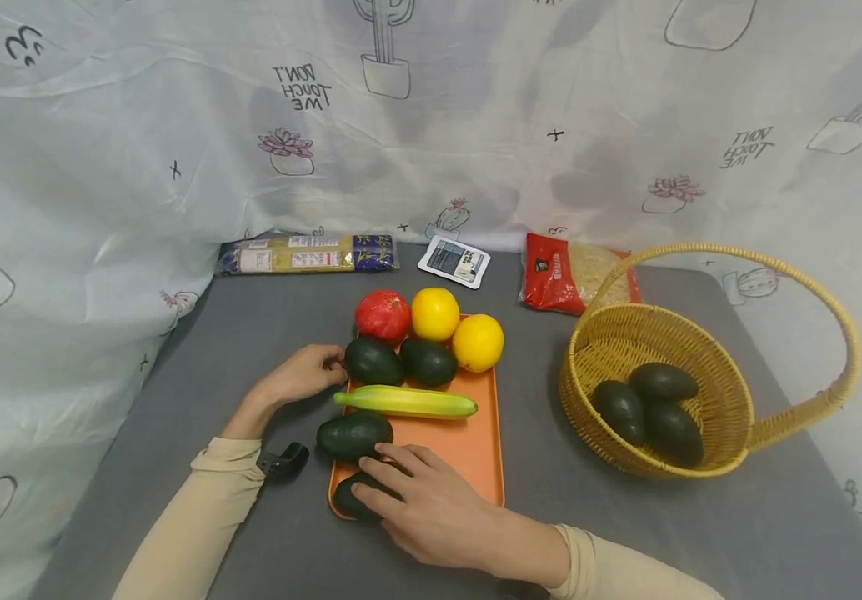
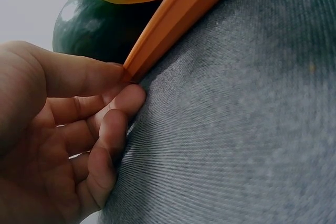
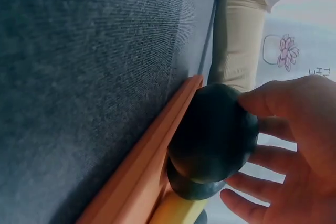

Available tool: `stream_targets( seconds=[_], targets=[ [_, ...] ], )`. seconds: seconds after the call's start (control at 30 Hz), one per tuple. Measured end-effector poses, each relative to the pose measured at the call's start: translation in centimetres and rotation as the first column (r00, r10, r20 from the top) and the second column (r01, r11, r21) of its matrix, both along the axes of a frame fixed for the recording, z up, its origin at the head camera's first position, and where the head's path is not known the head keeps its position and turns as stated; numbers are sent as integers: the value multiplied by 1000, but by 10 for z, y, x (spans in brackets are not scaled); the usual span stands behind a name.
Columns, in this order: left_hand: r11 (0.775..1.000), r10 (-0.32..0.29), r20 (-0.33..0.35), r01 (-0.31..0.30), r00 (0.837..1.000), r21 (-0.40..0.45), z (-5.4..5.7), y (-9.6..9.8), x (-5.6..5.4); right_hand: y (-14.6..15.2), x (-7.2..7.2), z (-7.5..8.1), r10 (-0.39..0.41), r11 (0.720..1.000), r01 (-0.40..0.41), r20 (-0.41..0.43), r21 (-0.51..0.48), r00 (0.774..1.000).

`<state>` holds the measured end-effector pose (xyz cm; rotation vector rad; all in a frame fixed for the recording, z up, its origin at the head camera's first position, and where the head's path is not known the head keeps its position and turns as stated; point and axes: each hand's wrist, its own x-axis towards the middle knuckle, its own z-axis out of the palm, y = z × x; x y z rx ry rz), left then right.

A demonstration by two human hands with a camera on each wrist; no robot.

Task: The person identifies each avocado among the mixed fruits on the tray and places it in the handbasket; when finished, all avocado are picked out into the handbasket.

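Observation:
An orange tray (image 1: 476, 450) holds several dark green avocados, a yellow-green banana (image 1: 408, 402), a red pomegranate (image 1: 383, 317) and two yellow-orange round fruits (image 1: 435, 314). At the tray's left side, my left hand (image 1: 309, 372) pinches the rim between thumb and fingers, beside an avocado (image 1: 374, 361). The left wrist view shows the thumb on the tray's corner (image 2: 137, 61). My right hand (image 1: 438, 504) holds the nearest avocado (image 3: 212, 135) at the tray's near left corner, partly covering it from above. Another avocado (image 1: 354, 435) lies just beyond, overlapping the left rim.
To the right stands a wicker basket (image 1: 573, 392) with a tall handle and three avocados (image 1: 664, 382) inside. Along the back lie a pack of noodles (image 1: 311, 254), a small white packet (image 1: 453, 261) and a red bag (image 1: 551, 275). A patterned curtain (image 1: 431, 150) hangs behind the grey table.

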<state>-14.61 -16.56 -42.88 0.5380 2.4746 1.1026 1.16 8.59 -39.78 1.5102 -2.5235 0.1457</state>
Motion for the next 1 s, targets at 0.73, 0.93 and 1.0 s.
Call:
stream_targets(
  seconds=[0.73, 0.93, 1.0],
  targets=[
    [1000, 20, -30, -20, 999, -7, -5, 0, -2, 88, -5, 22, -288, 921, 329, 203, -207, 936],
    [1000, 27, -35, -28, 999, -12, -4, 1, -1, 143, -19, 53, -526, 747, 565, 209, -349, 825],
    [1000, 27, -33, -27, 999, -12, -4, 1, -1, 160, -23, 58, -602, 669, 639, 228, -378, 765]
  ],
)
